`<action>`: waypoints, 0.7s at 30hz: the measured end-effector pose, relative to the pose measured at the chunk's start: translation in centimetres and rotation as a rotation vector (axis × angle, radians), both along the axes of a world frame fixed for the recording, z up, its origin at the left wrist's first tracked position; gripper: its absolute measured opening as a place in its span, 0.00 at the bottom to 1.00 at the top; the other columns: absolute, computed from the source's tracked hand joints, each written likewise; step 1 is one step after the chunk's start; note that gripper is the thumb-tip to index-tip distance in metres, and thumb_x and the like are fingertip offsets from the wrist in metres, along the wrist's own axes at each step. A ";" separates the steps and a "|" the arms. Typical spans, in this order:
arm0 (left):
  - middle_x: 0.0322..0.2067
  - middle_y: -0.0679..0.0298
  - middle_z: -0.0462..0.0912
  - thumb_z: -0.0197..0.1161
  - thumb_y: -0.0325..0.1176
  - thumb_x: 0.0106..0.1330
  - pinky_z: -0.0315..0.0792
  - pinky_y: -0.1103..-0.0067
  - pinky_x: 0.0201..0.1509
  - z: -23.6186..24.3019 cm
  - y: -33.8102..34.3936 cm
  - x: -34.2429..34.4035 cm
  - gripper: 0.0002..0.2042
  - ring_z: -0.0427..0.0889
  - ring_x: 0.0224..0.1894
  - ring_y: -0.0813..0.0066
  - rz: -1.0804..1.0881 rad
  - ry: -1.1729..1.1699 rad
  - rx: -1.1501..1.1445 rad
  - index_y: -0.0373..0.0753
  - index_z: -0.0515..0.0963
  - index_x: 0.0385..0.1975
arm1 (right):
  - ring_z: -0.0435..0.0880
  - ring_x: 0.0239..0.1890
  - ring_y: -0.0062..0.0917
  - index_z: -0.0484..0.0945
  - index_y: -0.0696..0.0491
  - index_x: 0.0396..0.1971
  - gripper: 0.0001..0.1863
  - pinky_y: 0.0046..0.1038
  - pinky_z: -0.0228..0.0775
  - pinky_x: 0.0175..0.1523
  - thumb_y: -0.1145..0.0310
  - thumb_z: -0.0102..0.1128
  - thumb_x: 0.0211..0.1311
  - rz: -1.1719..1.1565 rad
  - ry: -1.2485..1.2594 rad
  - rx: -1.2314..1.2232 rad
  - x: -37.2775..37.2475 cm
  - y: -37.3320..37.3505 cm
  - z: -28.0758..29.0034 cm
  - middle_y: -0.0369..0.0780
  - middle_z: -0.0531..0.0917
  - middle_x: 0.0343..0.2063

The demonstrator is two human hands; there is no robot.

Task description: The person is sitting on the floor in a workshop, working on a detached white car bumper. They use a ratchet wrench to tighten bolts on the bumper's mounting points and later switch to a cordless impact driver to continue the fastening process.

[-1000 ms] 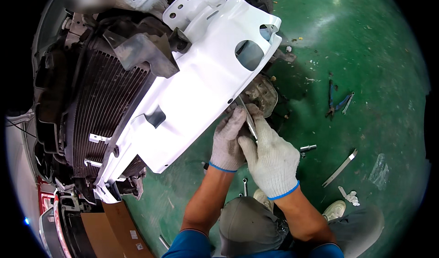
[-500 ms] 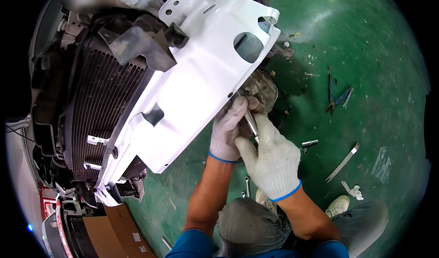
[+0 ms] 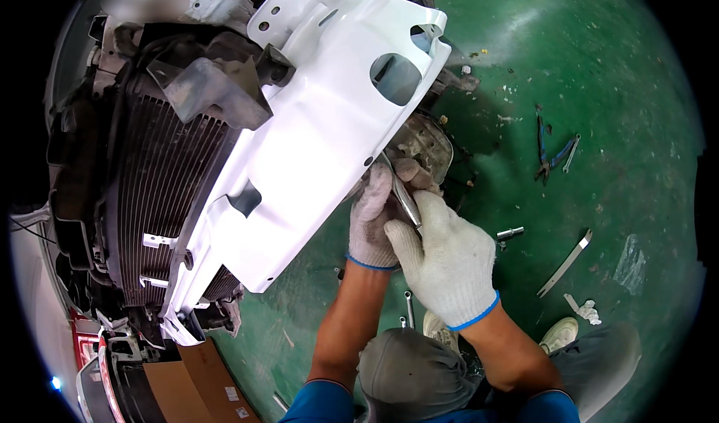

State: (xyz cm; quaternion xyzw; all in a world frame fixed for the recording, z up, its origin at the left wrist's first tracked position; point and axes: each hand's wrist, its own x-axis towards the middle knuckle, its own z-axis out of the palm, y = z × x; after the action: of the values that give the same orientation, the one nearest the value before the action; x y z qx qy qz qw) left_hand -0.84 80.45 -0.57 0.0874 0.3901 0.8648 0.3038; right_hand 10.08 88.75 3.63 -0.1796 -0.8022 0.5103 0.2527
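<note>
A white painted metal panel runs slantwise across the front of a stripped car. At its right edge, beside a small hole, both my gloved hands are on a chrome ratchet wrench. My right hand grips the handle, its thumb pressed along the near side. My left hand is curled round the upper part, with thumb and fingers on either side of the shaft. The wrench's head is hidden behind the panel's edge, so what it sits on cannot be seen.
A dark radiator lies left of the panel. On the green floor are blue-handled pliers, a socket, a flat metal bar, clear plastic and a wrench by my knee. A cardboard box stands lower left.
The panel and car have shifted slightly left and down in the view, the floor tools slightly right. Both hands keep their hold on the ratchet wrench, which has barely turned.
</note>
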 end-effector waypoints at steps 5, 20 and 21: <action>0.39 0.53 0.84 0.62 0.53 0.73 0.80 0.64 0.49 -0.4 0.0 -0.3 0.23 0.84 0.43 0.57 -0.043 0.084 -0.019 0.36 0.77 0.48 | 0.83 0.24 0.44 0.77 0.57 0.41 0.18 0.39 0.74 0.27 0.54 0.59 0.72 0.143 0.059 -0.181 -0.5 0.2 -0.9 0.47 0.80 0.21; 0.36 0.53 0.84 0.64 0.51 0.72 0.78 0.68 0.48 0.6 -0.7 0.0 0.21 0.83 0.41 0.62 0.029 0.115 -0.211 0.34 0.80 0.42 | 0.80 0.16 0.39 0.78 0.56 0.41 0.21 0.38 0.70 0.22 0.50 0.56 0.74 0.049 0.071 -0.010 -1.1 -0.9 -2.7 0.41 0.77 0.15; 0.37 0.53 0.84 0.62 0.52 0.74 0.79 0.67 0.48 0.7 -0.8 -0.1 0.22 0.84 0.41 0.62 0.016 0.139 -0.232 0.34 0.79 0.44 | 0.79 0.15 0.40 0.79 0.56 0.40 0.21 0.39 0.70 0.21 0.49 0.56 0.74 0.028 0.024 -0.057 -1.0 -1.0 -2.6 0.42 0.78 0.14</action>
State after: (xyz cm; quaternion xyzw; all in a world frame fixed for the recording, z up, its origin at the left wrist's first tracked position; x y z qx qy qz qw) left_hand -0.90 79.62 0.09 0.1084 0.5084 0.8081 0.2769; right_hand 9.04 87.79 1.00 -0.1695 -0.7867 0.5386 0.2497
